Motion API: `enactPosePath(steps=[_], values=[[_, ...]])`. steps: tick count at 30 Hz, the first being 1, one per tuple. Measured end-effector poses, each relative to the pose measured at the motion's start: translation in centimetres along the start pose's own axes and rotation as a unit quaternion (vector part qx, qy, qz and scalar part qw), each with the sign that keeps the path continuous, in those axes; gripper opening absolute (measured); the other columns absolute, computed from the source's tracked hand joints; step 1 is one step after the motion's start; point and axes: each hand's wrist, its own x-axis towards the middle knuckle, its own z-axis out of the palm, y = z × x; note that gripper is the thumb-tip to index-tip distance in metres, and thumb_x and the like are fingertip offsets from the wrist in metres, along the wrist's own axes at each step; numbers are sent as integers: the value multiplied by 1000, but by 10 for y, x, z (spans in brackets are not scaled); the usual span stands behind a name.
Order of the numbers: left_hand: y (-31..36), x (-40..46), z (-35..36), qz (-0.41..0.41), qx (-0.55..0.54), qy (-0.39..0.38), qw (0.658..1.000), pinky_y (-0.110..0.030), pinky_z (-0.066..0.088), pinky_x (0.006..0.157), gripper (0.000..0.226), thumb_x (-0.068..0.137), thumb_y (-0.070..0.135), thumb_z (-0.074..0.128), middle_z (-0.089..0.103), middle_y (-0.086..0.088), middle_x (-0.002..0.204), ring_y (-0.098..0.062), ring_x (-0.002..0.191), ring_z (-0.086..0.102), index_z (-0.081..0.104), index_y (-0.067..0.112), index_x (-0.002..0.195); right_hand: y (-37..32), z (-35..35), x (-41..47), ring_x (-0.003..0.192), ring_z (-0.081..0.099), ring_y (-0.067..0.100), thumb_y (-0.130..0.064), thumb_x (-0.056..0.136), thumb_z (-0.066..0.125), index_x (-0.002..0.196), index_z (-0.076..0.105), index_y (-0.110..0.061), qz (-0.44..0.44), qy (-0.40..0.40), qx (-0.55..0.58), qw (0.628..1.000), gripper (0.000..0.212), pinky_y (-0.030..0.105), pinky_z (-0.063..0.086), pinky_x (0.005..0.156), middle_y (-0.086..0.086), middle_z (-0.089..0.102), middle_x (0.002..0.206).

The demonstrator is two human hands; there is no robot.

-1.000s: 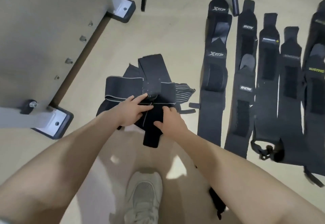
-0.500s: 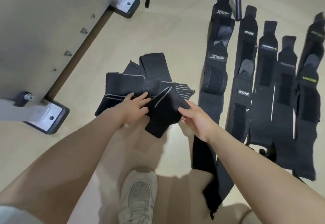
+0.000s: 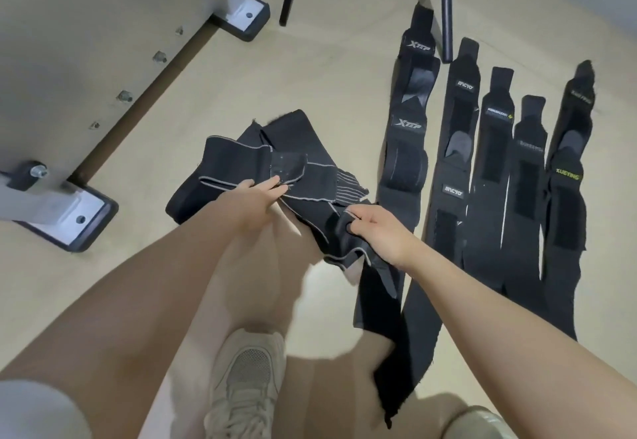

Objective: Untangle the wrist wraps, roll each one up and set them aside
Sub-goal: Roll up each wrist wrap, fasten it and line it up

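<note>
Down on the pale, smooth floor (image 3: 327, 70) lies a tangle (image 3: 262, 163) of black elastic wraps, their edges piped in grey, one end ribbed with fine stripes. Left hand (image 3: 253, 199) rests on the tangle, fingers fairly straight and pressing the soft fabric flat. Right hand (image 3: 374, 232) has its fingers curled round a fold of one wrap (image 3: 386, 304), a long flat matte band that trails toward the person. Just to the right, five straightened wraps (image 3: 489, 176) lie side by side, long narrow strips with fuzzy fastening patches and small logo tags.
</note>
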Motion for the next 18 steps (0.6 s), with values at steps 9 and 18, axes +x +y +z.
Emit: enactPosePath(steps=[9, 18], values=[[70, -6, -20, 50, 145, 269, 951, -29, 39, 59, 42, 64, 26, 78, 61, -8, 100, -26, 81, 58, 64, 15, 103, 37, 17, 12, 115, 48, 30, -31, 100, 30, 114, 62, -14, 53, -23, -341, 938, 38, 41, 38, 97, 8, 55, 121], [74, 22, -9, -28, 169, 184, 968, -32, 37, 61, 71, 87, 13, 55, 14, -12, 151, -40, 118, 37, 14, 17, 146, 25, 42, 43, 125, 39, 34, -10, 95, 42, 127, 44, -2, 110, 131, -170, 970, 33, 38, 35, 100, 16, 43, 132]])
